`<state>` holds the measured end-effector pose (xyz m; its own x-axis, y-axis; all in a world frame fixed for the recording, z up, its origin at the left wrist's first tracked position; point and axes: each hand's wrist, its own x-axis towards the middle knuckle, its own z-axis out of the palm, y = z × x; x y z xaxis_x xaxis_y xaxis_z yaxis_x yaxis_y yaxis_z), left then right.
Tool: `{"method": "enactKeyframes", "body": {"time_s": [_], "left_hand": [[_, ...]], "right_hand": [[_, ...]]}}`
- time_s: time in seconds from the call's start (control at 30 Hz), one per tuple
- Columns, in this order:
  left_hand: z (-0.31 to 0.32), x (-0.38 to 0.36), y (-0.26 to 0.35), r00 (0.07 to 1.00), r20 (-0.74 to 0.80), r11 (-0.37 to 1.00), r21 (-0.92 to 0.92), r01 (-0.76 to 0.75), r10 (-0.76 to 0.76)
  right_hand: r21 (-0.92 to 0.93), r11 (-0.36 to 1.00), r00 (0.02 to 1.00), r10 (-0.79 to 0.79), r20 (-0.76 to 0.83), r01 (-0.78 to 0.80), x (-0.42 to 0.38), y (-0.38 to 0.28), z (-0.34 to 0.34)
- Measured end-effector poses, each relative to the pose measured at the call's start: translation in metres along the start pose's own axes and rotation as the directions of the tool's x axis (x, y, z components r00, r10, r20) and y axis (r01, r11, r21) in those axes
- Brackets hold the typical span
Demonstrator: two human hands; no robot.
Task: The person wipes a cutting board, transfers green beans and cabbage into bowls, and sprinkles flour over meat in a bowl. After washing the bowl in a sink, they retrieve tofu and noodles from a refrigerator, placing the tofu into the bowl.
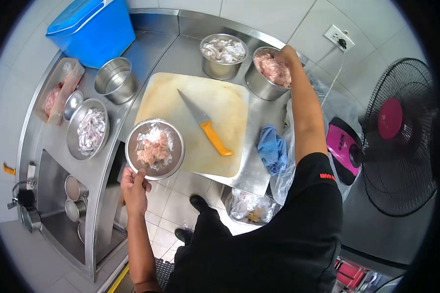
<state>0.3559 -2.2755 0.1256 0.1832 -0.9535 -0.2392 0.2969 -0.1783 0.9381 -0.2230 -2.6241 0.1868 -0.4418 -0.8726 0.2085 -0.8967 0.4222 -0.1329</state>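
Note:
My left hand grips the rim of a round metal bowl, thumb on top, holding it over the cutting board's left edge. Pale pink meat lies in the bowl with white powder around it. My right hand reaches into a metal pot of pinkish minced meat at the back right; its fingers are mostly hidden, so their grip cannot be made out. A knife with an orange handle rests on the white cutting board between the hands.
Behind the board stands a pot of whitish strips. Leftward are an empty metal pot, a bowl of pale strips, a meat tub and a blue cooler. A blue cloth and a fan are rightward.

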Motion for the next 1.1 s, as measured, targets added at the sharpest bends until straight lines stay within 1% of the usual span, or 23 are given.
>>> {"method": "enactKeyframes", "body": {"time_s": [0.03, 0.07, 0.1, 0.17, 0.2, 0.23, 0.3, 0.33, 0.4, 0.43, 0.5, 0.53, 0.57, 0.63, 0.67, 0.77, 0.8, 0.83, 0.87, 0.9, 0.97, 1.03, 1.1], "left_hand": [[0.001, 0.000, 0.000, 1.000, 0.008, 1.000, 0.000, 0.003, -0.003], [0.003, -0.001, 0.001, 1.000, 0.009, 1.000, -0.012, 0.009, -0.009], [0.004, -0.003, 0.001, 1.000, 0.005, 1.000, -0.026, 0.014, -0.014], [0.004, -0.004, 0.004, 1.000, 0.011, 1.000, -0.022, 0.018, -0.018], [0.005, -0.006, 0.005, 0.999, 0.023, 1.000, -0.011, 0.025, -0.024], [0.004, -0.008, 0.005, 1.000, 0.021, 1.000, -0.012, 0.018, -0.018], [0.003, -0.011, 0.006, 0.999, 0.043, 0.999, -0.033, 0.002, -0.001], [0.002, -0.013, 0.007, 0.999, 0.035, 0.999, -0.031, 0.005, -0.004], [0.003, -0.013, 0.009, 1.000, 0.027, 1.000, -0.017, 0.009, -0.008], [0.004, -0.015, 0.008, 1.000, 0.022, 1.000, -0.006, 0.018, -0.018], [0.003, -0.014, 0.007, 0.999, 0.021, 1.000, -0.011, 0.027, -0.027], [0.002, -0.014, 0.006, 0.999, 0.021, 0.999, -0.019, 0.032, -0.032], [0.002, -0.014, 0.005, 0.999, 0.026, 0.999, -0.023, 0.035, -0.035], [0.001, -0.012, 0.004, 0.998, 0.046, 0.997, -0.060, 0.037, -0.035], [-0.002, -0.010, 0.000, 0.997, 0.058, 0.993, -0.109, 0.052, -0.046], [0.006, -0.003, -0.001, 0.996, 0.081, 0.988, -0.141, 0.056, -0.045], [0.013, 0.001, 0.002, 0.995, 0.098, 0.990, -0.131, 0.047, -0.034], [0.020, 0.006, 0.005, 0.994, 0.102, 0.992, -0.116, 0.042, -0.030], [0.023, 0.016, -0.002, 0.991, 0.135, 0.990, -0.136, 0.029, -0.010], [0.026, 0.026, -0.009, 0.984, 0.176, 0.988, -0.157, 0.009, 0.019], [0.041, 0.032, -0.007, 0.982, 0.191, 0.987, -0.157, 0.029, 0.002], [0.050, 0.033, -0.004, 0.978, 0.207, 0.988, -0.154, 0.013, 0.020], [0.053, 0.029, -0.005, 0.973, 0.228, 0.989, -0.147, -0.003, 0.037]], "right_hand": [[-0.151, 0.961, 0.968, -0.216, 0.126, 0.234, 0.009, 0.005, 0.003], [-0.261, 0.844, 0.873, -0.399, 0.281, 0.469, 0.013, 0.007, 0.008], [-0.264, 0.842, 0.872, -0.401, 0.281, 0.472, 0.014, 0.009, 0.016], [-0.123, 0.946, 0.939, -0.268, 0.215, 0.299, 0.009, 0.004, 0.021], [0.003, 0.929, 0.917, -0.365, 0.163, 0.369, 0.001, 0.003, 0.021], [0.005, 0.928, 0.916, -0.369, 0.157, 0.373, -0.010, -0.008, 0.012], [-0.026, 0.941, 0.904, -0.316, 0.286, 0.337, -0.027, -0.032, -0.010], [-0.020, 0.941, 0.904, -0.317, 0.286, 0.337, -0.028, -0.031, -0.010], [0.139, 0.925, 0.916, -0.373, 0.149, 0.354, -0.025, -0.023, -0.012], [0.137, 0.926, 0.915, -0.372, 0.157, 0.353, -0.033, -0.023, -0.019], [0.324, 0.934, 0.961, -0.213, 0.175, 0.148, -0.061, -0.034, -0.056], [0.477, 0.879, 0.952, -0.161, 0.259, 0.019, -0.065, -0.034, -0.068], [0.471, 0.882, 0.953, -0.157, 0.258, 0.017, -0.063, -0.029, -0.067], [0.741, 0.671, 0.973, -0.185, 0.139, 0.022, -0.060, -0.020, -0.070], [0.797, 0.604, 0.984, -0.127, 0.125, -0.023, -0.079, -0.031, -0.088], [0.780, 0.626, 0.993, -0.078, 0.086, -0.019, -0.102, -0.043, -0.113], [0.779, 0.627, 0.987, -0.112, 0.112, -0.017, -0.109, -0.050, -0.117], [0.819, 0.574, 0.946, -0.267, 0.186, 0.001, -0.117, -0.058, -0.126], [0.858, 0.513, 0.873, -0.418, 0.250, 0.000, -0.130, -0.073, -0.131], [0.861, 0.508, 0.849, -0.451, 0.275, -0.009, -0.155, -0.095, -0.136], [0.899, 0.437, 0.641, -0.687, 0.343, -0.013, -0.224, -0.140, -0.157], [0.859, 0.502, 0.563, -0.741, 0.367, 0.101, -0.283, -0.180, -0.163], [0.846, 0.527, 0.366, -0.806, 0.465, 0.086, -0.321, -0.207, -0.160]]}}
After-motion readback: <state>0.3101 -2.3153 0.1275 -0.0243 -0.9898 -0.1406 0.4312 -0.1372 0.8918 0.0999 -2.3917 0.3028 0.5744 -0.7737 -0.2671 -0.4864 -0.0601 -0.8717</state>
